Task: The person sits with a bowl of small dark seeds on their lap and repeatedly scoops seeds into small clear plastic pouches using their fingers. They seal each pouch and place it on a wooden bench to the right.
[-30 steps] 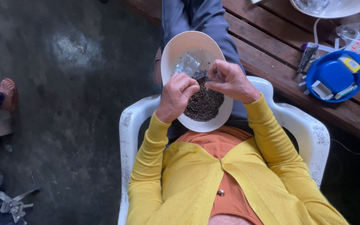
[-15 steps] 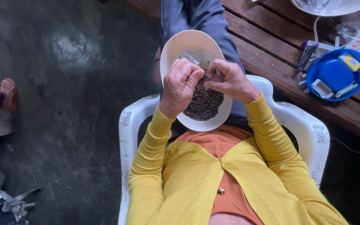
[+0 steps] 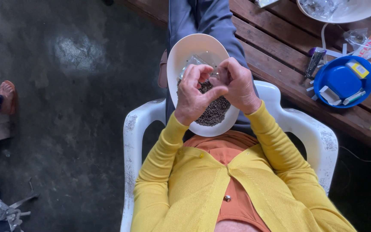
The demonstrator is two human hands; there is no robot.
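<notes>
At the far left edge of the view a sandalled foot (image 3: 6, 95) of another person rests on the dark concrete floor (image 3: 78, 129). A white plastic chair (image 3: 135, 129) holds the person in a yellow cardigan (image 3: 181, 189). On the lap sits a white oval bowl (image 3: 184, 48), its near half filled with small dark seeds (image 3: 213, 112), with a clear plastic bag (image 3: 202, 61) lying in its far half. The left hand (image 3: 193, 98) hovers over the bowl's left side, fingers curled, thumb meeting the right hand; what it pinches cannot be told. The right hand (image 3: 238, 85) is over the bowl's right side, fingers bent inward, touching the left at the tips. To the right, on the wooden bench (image 3: 275, 47), a blue round lid (image 3: 343, 80) holds small packets near the bench's front edge.
</notes>
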